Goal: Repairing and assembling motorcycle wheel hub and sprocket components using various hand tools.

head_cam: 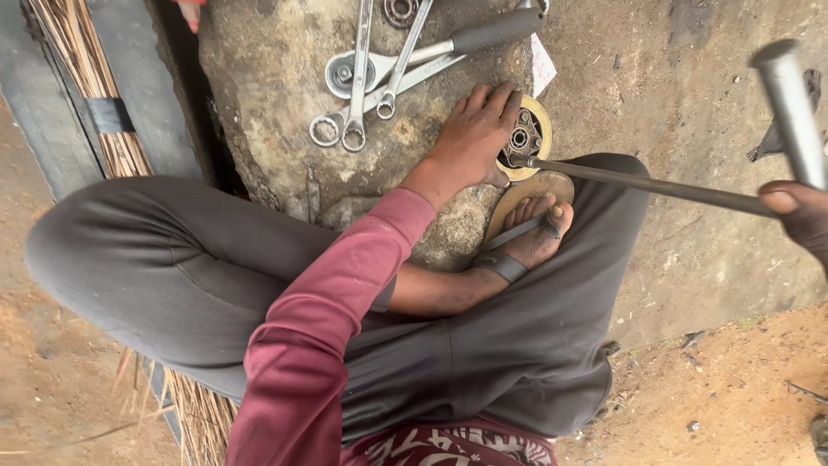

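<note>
Only one thing here counts as a label or slip: a small white piece of paper (542, 66) in the upper middle of the frame, just right of centre. It lies on the stone surface (276, 86), roughly rectangular and set upright at a slight tilt, with faint reddish marks on it that I cannot make out. Its left edge is tucked under the dark handle above it. I see no packages, signs or screens anywhere else in the frame.
</note>
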